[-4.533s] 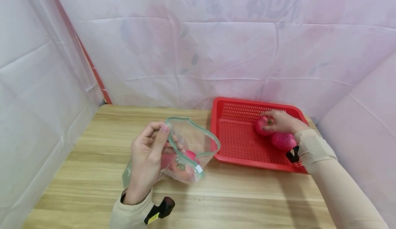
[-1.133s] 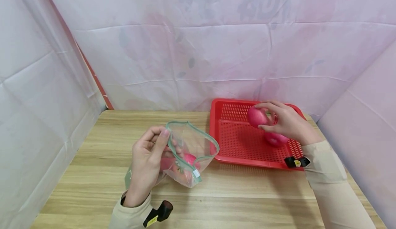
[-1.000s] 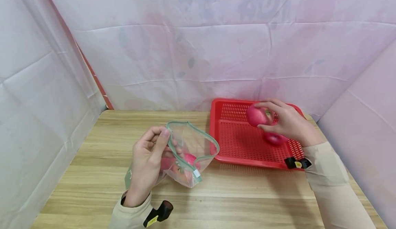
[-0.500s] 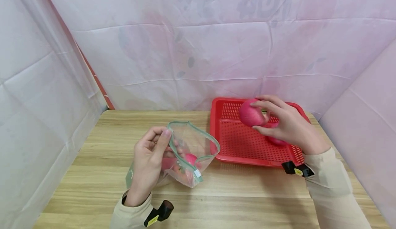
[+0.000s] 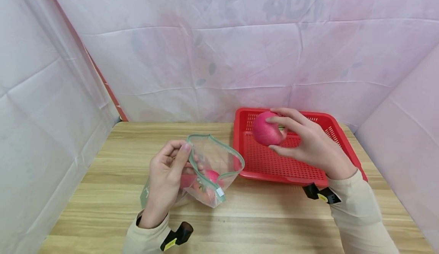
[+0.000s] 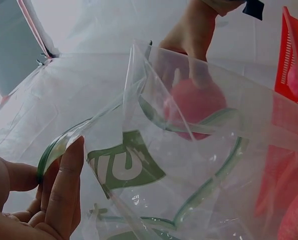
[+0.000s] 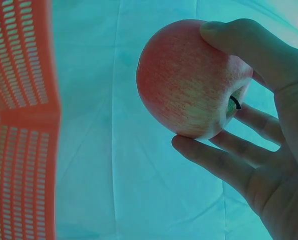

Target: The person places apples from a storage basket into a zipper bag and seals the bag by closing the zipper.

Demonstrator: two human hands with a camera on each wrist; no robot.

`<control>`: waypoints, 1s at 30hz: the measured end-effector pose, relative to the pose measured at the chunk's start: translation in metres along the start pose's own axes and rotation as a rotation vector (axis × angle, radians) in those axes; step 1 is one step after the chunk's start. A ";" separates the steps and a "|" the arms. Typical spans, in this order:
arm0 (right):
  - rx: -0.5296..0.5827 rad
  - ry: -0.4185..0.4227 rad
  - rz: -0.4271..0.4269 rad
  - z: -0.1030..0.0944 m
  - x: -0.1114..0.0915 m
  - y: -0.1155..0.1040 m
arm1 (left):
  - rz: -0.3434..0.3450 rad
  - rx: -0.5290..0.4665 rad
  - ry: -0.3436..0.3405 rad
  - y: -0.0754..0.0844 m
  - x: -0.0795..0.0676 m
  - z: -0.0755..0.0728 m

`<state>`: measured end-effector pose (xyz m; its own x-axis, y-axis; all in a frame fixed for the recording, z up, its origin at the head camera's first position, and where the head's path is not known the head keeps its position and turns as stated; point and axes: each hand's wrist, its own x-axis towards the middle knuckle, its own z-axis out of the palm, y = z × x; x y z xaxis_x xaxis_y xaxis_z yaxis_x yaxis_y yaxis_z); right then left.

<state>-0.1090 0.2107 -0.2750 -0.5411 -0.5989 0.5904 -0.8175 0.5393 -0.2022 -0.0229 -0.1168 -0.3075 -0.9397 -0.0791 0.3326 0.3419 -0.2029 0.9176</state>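
My left hand [image 5: 165,181] pinches the green-edged mouth of a clear zip bag [image 5: 214,151] between thumb and fingers. The mouth gapes toward the right, and a white slider [image 5: 220,192] sits at its near corner. Low in the bag lie apples [image 5: 204,194], partly covered by the hand. Above the red basket [image 5: 239,151], my right hand [image 5: 310,143] grips a red apple [image 5: 265,131] by its sides, thumb opposite the fingers. The right wrist view shows the stem of this held apple [image 7: 189,82] turned toward the palm. Through the basket's side, the left wrist view shows another apple [image 6: 293,80].
The basket stands at the back right of the wooden table [image 5: 253,223], close to the rear cloth [image 5: 212,67]. Cloth walls also rise at left and right. A black wrist camera [image 5: 178,237] juts from the left sleeve.
My right hand has lifted the apple from the basket floor and carried it left, closer to the bag. The left hand keeps its pinch on the bag with hardly any movement.
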 end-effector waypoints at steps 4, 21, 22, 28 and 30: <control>0.011 -0.005 -0.002 0.002 0.002 -0.007 | -0.008 0.008 0.001 0.000 0.000 0.000; 0.092 0.031 -0.010 0.017 0.007 -0.031 | -0.015 0.011 0.003 0.001 -0.001 -0.001; 0.113 0.041 -0.026 0.019 0.008 -0.032 | -0.016 0.012 0.003 0.001 -0.002 -0.001; 0.186 0.111 -0.117 0.029 0.013 -0.037 | -0.009 0.002 0.001 0.002 -0.002 -0.001; 0.200 0.117 -0.121 0.032 0.014 -0.039 | -0.009 -0.002 -0.002 0.002 -0.003 -0.001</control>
<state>-0.0912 0.1629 -0.2839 -0.4196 -0.5735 0.7035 -0.9041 0.3327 -0.2681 -0.0197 -0.1178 -0.3066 -0.9427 -0.0756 0.3248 0.3335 -0.2059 0.9200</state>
